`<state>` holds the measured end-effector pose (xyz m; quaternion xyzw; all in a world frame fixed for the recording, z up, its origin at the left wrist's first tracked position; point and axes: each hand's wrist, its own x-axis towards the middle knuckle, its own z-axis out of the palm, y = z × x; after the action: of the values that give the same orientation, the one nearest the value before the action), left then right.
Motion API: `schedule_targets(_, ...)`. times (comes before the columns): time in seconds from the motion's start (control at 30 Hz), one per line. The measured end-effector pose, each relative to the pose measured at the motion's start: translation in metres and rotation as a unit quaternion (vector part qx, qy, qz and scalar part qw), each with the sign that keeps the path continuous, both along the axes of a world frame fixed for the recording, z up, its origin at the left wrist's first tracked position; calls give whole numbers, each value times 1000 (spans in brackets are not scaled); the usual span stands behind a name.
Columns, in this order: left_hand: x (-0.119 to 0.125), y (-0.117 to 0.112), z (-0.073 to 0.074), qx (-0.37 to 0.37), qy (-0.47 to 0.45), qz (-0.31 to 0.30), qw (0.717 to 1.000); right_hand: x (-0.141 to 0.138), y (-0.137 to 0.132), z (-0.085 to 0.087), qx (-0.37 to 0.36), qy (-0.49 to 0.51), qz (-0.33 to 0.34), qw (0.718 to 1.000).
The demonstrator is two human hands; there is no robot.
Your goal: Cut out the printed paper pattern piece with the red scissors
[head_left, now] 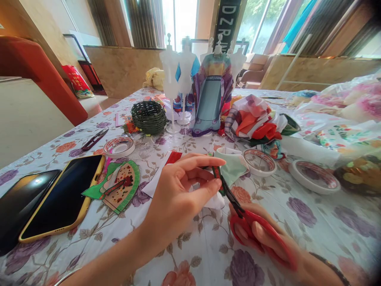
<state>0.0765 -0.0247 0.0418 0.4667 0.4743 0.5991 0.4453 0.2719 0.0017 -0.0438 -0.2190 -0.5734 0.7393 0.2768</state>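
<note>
A light, bendy-looking strip and red scissors
Left hand pinches the strip's edge, a good hold; right hand wraps round the scissors.

Near tablecloth passable, far mannequins blocking, plastic seemingly too

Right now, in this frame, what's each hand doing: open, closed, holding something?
Left hand: closed in a pinch, holding a small green-and-red strip.
Right hand: closed around red-handled scissors, blades at the strip.
</note>
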Motion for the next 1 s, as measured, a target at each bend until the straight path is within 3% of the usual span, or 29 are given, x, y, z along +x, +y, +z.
schedule_targets(0.23, 0, 1, 1, 2, 2, 0, 1000, 8, 0, -14, 0, -3, -16, 1000)
schedule_targets(0.5, 1, -1, 0, -17, 5, -16, 1000, 2, 3, -7, 34, 18, 28, 999)
schedule_targets(0.8, 2, 0, 0, -18, 2, -13, 1000, 8, 2, -15, 38, 9, 13, 999)
schedule_targets(1.0, 2, -1, 0, -21, 1, -18, 1000, 6, 2, -10, 26, 15, 1, 1000)
